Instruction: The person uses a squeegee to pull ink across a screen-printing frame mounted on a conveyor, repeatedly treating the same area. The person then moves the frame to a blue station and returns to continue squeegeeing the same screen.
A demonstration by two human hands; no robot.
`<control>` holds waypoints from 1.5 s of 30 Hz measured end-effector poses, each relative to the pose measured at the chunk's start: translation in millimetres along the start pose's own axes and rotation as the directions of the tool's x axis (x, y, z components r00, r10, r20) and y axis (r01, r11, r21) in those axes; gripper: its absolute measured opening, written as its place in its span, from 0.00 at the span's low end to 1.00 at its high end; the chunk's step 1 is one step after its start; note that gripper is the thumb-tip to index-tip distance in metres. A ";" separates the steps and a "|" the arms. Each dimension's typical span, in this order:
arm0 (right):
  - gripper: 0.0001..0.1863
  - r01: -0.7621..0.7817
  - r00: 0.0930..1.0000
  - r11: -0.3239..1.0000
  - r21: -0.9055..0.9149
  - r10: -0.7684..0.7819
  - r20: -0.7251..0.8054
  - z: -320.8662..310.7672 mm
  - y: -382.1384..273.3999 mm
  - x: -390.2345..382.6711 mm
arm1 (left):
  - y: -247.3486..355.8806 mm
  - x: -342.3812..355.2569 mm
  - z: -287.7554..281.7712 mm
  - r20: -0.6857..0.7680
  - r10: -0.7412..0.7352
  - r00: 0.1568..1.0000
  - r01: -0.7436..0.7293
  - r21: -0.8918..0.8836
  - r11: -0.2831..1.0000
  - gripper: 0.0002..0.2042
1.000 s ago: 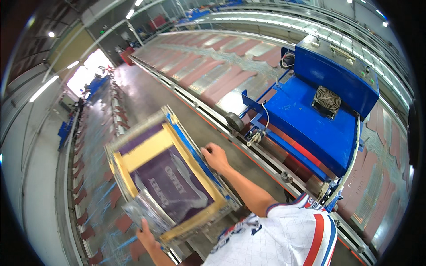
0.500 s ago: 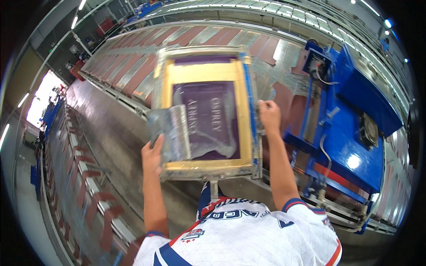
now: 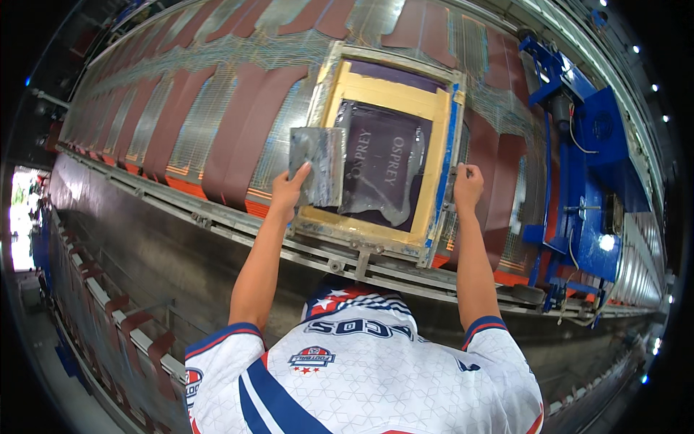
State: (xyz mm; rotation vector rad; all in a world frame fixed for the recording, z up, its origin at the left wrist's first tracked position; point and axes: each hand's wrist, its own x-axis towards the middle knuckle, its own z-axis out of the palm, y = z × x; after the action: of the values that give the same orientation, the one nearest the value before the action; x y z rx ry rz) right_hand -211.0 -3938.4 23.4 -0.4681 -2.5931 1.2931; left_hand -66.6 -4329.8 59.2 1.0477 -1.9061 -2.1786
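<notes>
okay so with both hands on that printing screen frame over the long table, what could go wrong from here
The left hand grips the screen frame together with a loose grey squeegee; that could slip onto the dark mesh. The right hand holds only the thin blue edge, so the frame might tilt and land askew on the maroon fabric panels.

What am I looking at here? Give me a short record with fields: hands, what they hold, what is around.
Left hand: grips the left edge of the printing frame and a grey squeegee lying on it
Right hand: grips the frame's right edge
Frame: yellow-taped, dark purple mesh, lying on the long table
Table: covered with dark red cloth pieces side by side
Right of frame: blue machine
</notes>
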 end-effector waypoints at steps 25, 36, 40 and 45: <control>0.15 0.012 1.000 1.000 -0.009 -0.012 -0.018 14.5 13.4 -0.4 | 15.9 -35.9 110.5 0.163 0.410 0.898 -0.247 0.955 0.161 0.17; 0.15 -0.099 0.984 0.957 -0.272 0.135 0.120 8.7 -10.0 4.9 | 58.6 51.9 106.2 0.838 0.374 0.397 -0.892 0.448 -0.059 0.13; 0.20 0.406 0.880 0.914 0.011 -0.394 0.265 12.5 -49.2 40.3 | 88.8 120.0 146.6 0.905 0.314 0.288 -0.941 0.328 -0.081 0.13; 0.20 0.678 0.567 0.729 -0.092 -0.440 0.696 69.7 -133.4 84.7 | 109.2 171.6 183.1 0.907 0.262 0.330 -0.927 0.364 -0.093 0.13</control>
State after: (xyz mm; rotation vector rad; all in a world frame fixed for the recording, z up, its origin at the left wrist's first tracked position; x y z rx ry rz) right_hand -337.1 -4034.0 92.6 0.9165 -3.0918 0.8153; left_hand -334.5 -4278.7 81.7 -0.9367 -2.9610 -0.5431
